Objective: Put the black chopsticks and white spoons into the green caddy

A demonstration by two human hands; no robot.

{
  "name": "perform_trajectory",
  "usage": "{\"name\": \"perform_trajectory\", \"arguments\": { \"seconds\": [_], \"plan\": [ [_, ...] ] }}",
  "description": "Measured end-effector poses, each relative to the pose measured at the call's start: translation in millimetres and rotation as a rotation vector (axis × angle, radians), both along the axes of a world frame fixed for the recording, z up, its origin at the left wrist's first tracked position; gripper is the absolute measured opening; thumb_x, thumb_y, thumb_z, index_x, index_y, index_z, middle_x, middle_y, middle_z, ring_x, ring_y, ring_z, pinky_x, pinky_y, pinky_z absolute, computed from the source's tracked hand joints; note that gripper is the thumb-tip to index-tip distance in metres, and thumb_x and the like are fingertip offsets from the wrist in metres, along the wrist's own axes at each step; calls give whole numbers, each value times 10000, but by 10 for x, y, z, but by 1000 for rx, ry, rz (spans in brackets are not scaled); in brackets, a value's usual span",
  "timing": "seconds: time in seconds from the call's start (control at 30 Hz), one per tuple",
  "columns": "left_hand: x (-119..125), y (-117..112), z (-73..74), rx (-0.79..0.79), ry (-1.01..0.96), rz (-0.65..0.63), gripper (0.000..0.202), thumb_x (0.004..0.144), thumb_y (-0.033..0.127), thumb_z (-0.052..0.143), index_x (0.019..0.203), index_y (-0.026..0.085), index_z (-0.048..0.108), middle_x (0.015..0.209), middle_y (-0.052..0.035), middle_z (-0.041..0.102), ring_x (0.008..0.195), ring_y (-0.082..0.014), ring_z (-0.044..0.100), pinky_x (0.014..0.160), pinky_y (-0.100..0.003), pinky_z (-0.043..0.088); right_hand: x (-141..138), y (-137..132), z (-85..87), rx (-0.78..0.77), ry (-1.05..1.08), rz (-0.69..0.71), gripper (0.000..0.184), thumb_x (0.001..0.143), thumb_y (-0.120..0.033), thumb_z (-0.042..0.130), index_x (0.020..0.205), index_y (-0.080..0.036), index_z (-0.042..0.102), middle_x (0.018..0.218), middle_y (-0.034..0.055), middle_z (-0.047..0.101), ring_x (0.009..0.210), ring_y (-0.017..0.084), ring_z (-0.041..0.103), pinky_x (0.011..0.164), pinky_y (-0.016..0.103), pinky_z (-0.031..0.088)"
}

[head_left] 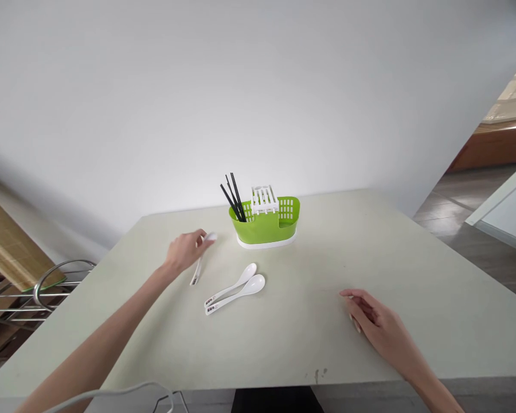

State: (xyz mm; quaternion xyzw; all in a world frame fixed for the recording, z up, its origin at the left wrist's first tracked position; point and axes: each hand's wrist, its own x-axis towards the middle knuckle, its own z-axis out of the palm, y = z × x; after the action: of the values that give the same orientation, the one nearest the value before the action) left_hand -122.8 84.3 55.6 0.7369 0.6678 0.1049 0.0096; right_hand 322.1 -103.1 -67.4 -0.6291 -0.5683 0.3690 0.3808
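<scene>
My left hand is closed on a white spoon, fingers near its bowl, with the handle pointing down toward me. To the right of that hand, two more white spoons lie side by side on the table: a rear spoon and a front spoon, both with dark marks on their handle ends. Behind them stands a green basket on a white base, with several black chopsticks leaning in its left section. My right hand rests over the table's right side, fingers curled together with nothing seen in them.
The pale table meets a white wall at the back. A white slotted rack sits on the basket's middle. Left of the table are a metal wire rack and a wooden board. A white cable crosses the front left.
</scene>
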Motion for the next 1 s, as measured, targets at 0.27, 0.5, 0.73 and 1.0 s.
{"name": "perform_trajectory", "arguments": {
  "seconds": [0.27, 0.5, 0.73, 1.0],
  "plan": [
    [209, -48, 970, 475, -513, 93, 421, 941, 642, 549, 934, 224, 598, 846, -15, 754, 468, -117, 621, 524, -256, 525, -2, 13, -11, -3, 36, 2, 478, 1006, -636, 487, 1172, -224, 664, 669, -13, 563, 573, 163, 517, 535, 268, 422],
    [602, 20, 1003, 421, -511, -72, 403, 926, 588, 629, 1039, 203, 661, 883, -26, 789, 491, -124, 659, 562, -273, 580, -22, 15, 14, 26, 61, -7, 484, 1002, -652, 491, 1131, -222, 671, 670, -9, 565, 558, 156, 520, 522, 265, 427],
    [521, 298, 829, 287, -223, -323, 406, 955, 611, 560, 1073, 250, 704, 699, 23, 749, 535, -162, 683, 637, -270, 517, -13, 13, -4, -5, 79, 5, 485, 1022, -639, 480, 1199, -219, 647, 697, -8, 571, 584, 163, 521, 552, 277, 428],
    [317, 651, 836, 38, 134, -425, 383, 930, 502, 506, 1121, 319, 783, 741, -20, 769, 695, -228, 711, 726, -298, 489, -19, 2, -51, -5, 78, 5, 442, 1039, -599, 484, 1250, -242, 637, 714, -10, 557, 603, 164, 503, 552, 272, 416]
  ]
}}
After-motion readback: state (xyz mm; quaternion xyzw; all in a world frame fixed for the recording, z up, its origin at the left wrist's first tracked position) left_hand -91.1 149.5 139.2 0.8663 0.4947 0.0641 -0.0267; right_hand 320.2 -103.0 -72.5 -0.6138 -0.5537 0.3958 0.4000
